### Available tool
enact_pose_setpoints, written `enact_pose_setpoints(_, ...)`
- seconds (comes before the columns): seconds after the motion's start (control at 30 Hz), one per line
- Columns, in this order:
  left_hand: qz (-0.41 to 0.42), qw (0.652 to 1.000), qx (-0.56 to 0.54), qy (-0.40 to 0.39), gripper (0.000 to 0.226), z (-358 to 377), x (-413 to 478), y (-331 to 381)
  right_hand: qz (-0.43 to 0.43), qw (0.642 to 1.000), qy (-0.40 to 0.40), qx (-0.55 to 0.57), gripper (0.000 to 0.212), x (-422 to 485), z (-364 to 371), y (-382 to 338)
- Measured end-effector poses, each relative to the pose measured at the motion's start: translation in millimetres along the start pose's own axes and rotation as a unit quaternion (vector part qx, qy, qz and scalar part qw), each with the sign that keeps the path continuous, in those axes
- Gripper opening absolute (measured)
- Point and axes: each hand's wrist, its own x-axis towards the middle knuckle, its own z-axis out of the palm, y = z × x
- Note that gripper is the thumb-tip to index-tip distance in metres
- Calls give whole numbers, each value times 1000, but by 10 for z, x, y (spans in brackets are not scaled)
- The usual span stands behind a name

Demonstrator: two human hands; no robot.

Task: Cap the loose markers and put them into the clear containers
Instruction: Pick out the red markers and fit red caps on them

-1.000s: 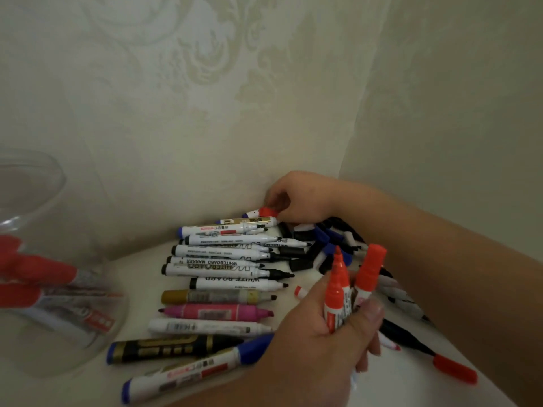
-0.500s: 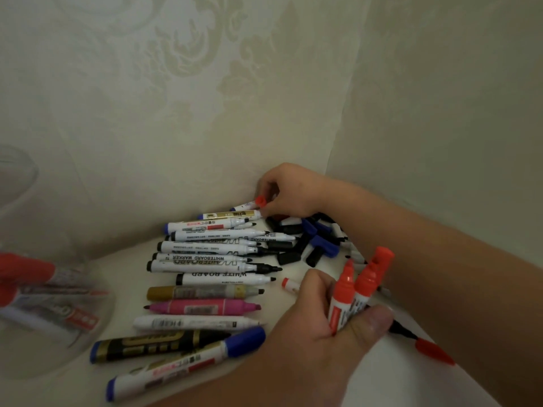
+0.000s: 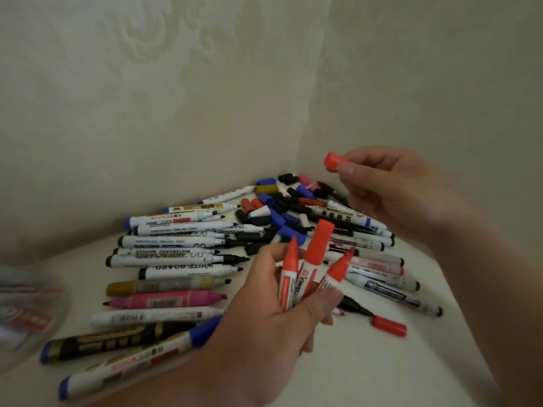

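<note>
Red plastic shows in both hands. The right hand [image 3: 390, 195] pinches a small red marker cap [image 3: 333, 161] between thumb and fingertips, held in the air above and beyond the left hand [image 3: 264, 315] and touching nothing else. The left hand grips a bundle of three red-and-white markers [image 3: 296, 277] with their tips pointing up; the middle one wears a red cap, and the two on either side show bare, tapered red noses. Left of that hand a row of uncapped white, gold and pink markers [image 3: 176, 259] lies side by side on the cream bench [image 3: 382, 371]. A heap of loose black, blue and red caps [image 3: 273, 218] sits between the two hands, in the corner of the walls, and more white markers [image 3: 379, 268] lie under the right wrist. Far left of the left hand a clear container [image 3: 17, 348] is blurred, with red-labelled markers inside.
</note>
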Motion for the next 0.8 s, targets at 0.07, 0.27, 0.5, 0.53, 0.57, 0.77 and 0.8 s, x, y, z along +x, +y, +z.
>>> enact_pose_setpoints(0.07,1,1000,8,0,35,20,-19,27,-12,999,-34,29,17,-144,-76,-6)
enact_pose_setpoints(0.27,7,999,-10,38,34,41,-27,71,-65,986,-134,77,28,-301,-119,7)
enact_pose_setpoints(0.5,17,998,-22,51,26,24,-10,33,-35,963,-236,127,30,-322,-184,32)
enact_pose_setpoints(0.53,17,998,-21,48,26,25,-10,32,-33,964,-231,126,30,-326,-181,26)
enact_pose_setpoints(0.57,17,999,-20,45,27,26,-13,27,-34,966,-224,122,30,-329,-176,20)
enact_pose_setpoints(0.77,18,999,-24,40,26,17,-17,12,-40,975,-202,80,29,-344,-174,-19)
enact_pose_setpoints(0.8,18,999,-29,36,27,17,-19,14,-28,974,-215,67,30,-352,-163,-21)
